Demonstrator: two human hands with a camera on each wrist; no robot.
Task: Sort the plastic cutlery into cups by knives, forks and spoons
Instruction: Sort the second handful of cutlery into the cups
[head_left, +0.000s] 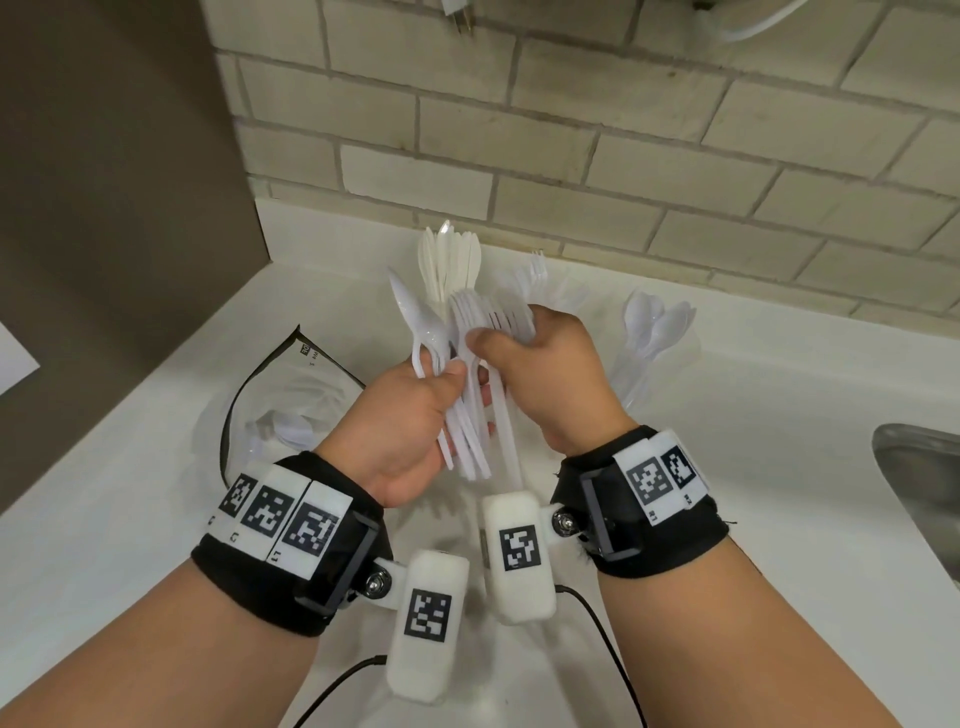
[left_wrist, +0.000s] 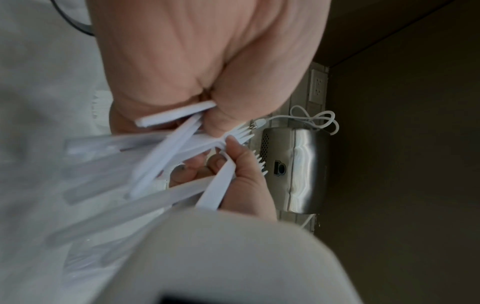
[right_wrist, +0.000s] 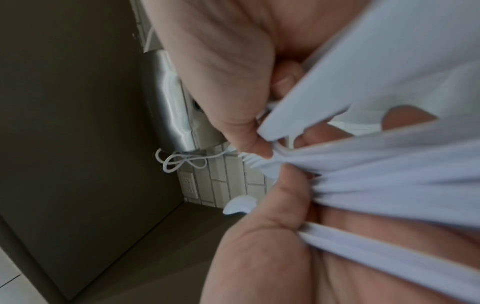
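Note:
Above the white counter (head_left: 156, 493), my left hand (head_left: 441, 379) grips a bundle of white plastic cutlery (head_left: 467, 415) by the handles; a spoon (head_left: 415, 317) and fork heads stick up from it. My right hand (head_left: 483, 338) pinches several forks (head_left: 511, 317) in that bundle between thumb and fingers. The left wrist view has the handles (left_wrist: 168, 154) fanned out under my palm. Up close in the right wrist view the handles (right_wrist: 376, 174) are blurred. Behind the hands stand knives (head_left: 449, 260), forks (head_left: 535, 270) and spoons (head_left: 652, 322) in barely visible clear cups.
A clear plastic bag (head_left: 291, 405) holding more cutlery lies at the left of the counter, by a brown side panel (head_left: 104, 182). A steel sink (head_left: 919, 478) starts at the right edge. A tiled wall (head_left: 623, 130) is behind, and a metal appliance (left_wrist: 298, 170) is mounted on it.

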